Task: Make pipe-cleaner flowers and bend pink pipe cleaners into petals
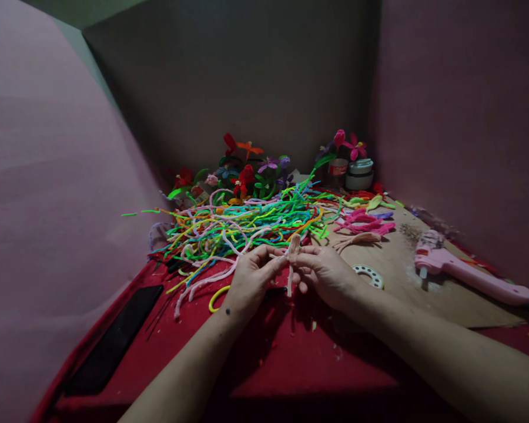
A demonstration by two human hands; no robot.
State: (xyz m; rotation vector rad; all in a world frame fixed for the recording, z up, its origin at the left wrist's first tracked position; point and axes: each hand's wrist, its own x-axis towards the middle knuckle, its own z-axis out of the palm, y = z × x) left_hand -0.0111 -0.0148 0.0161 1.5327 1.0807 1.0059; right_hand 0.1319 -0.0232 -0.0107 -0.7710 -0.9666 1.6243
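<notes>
My left hand [258,276] and my right hand [324,270] meet over the front of the red cloth. Both pinch a pale pink pipe cleaner [294,244], bent into a loop at the top, with a tail hanging down between the hands. The fingers of each hand are closed on it and partly cover it. Just behind lies a big tangled heap of coloured pipe cleaners [247,226]. Under my left hand shows a yellow ring-shaped handle [218,299]; the rest of it is hidden.
A pink glue gun [471,273] rests on a brown board [405,294] at right, near a white ring with holes [370,275] and pink pipe-cleaner shapes [364,222]. A black phone-like slab [114,341] lies at left. Pipe-cleaner flowers [244,176] and a lidded container [360,174] stand behind.
</notes>
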